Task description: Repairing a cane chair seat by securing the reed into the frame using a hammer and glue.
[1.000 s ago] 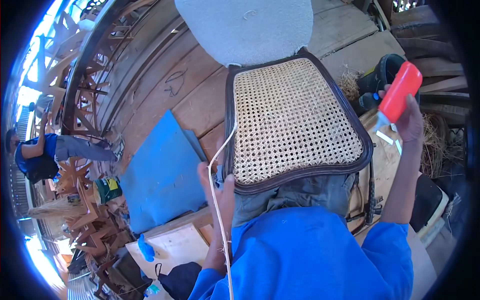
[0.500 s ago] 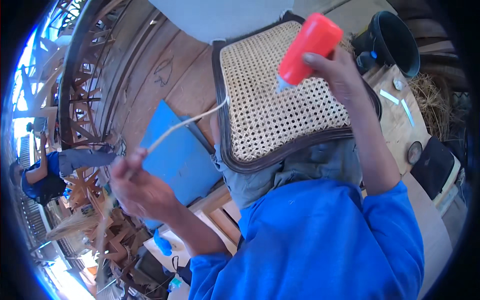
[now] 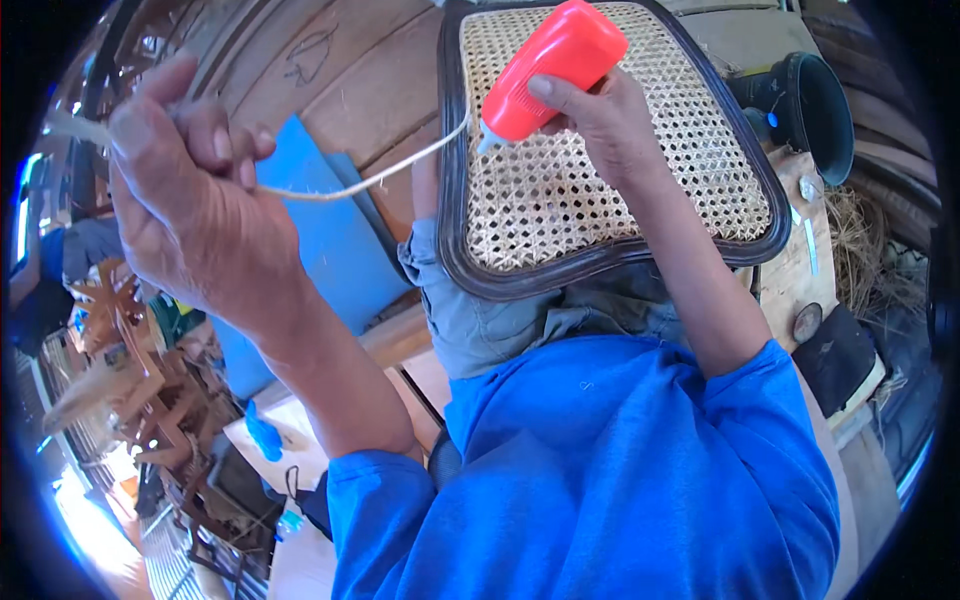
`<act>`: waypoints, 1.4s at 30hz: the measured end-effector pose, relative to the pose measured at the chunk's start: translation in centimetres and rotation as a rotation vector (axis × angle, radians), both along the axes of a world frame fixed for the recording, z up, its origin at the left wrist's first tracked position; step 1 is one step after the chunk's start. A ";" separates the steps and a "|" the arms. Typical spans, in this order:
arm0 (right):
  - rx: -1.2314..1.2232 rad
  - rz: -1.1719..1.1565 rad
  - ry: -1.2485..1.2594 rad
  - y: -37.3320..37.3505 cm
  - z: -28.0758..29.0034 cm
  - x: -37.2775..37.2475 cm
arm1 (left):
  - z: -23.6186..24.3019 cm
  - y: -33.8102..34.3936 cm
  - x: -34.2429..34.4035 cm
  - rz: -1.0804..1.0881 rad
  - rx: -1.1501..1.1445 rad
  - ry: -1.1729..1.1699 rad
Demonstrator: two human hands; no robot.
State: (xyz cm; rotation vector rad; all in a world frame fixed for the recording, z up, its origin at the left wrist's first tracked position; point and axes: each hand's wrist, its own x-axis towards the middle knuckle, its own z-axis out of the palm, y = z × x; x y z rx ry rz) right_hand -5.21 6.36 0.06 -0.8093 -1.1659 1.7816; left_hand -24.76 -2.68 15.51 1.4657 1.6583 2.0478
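On my lap rests a dark wooden frame (image 3: 500, 284) filled with woven cane mesh (image 3: 565, 215). A pale cane strand (image 3: 385, 174) curves from the frame's left edge to my left hand (image 3: 205, 225), raised at the upper left with its fingers curled around the strand. The strand's loose end sticks out beyond that hand. My right hand (image 3: 615, 130) is closed around a red squeeze bottle (image 3: 560, 62), tilted over the mesh. Its pale nozzle points down and left, near the frame's left side and close to the strand.
A dark bucket (image 3: 815, 115) stands at the upper right, with straw-like fibres (image 3: 865, 240) below it. A wooden board (image 3: 795, 265) lies right of my lap, a dark pouch (image 3: 840, 352) beside it. Blue sheets (image 3: 335, 240) lean left of my legs; wooden pieces (image 3: 150, 390) pile up further left.
My left hand has risen, drawing the strand up with it. The bottle has moved left toward the frame's left edge. My view has shifted, and the other person at far left is now mostly hidden.
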 end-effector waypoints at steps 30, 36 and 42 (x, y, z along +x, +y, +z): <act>0.030 -0.040 0.142 2.3 1.1 2.8 | 0.2 1.2 0.9 0.057 -0.139 0.215; -0.035 -0.069 0.211 2.3 -1.0 1.2 | 0.4 1.4 0.4 0.052 -0.167 0.300; -0.010 0.040 0.136 1.9 0.6 1.9 | 0.2 1.6 0.3 0.006 -0.170 0.294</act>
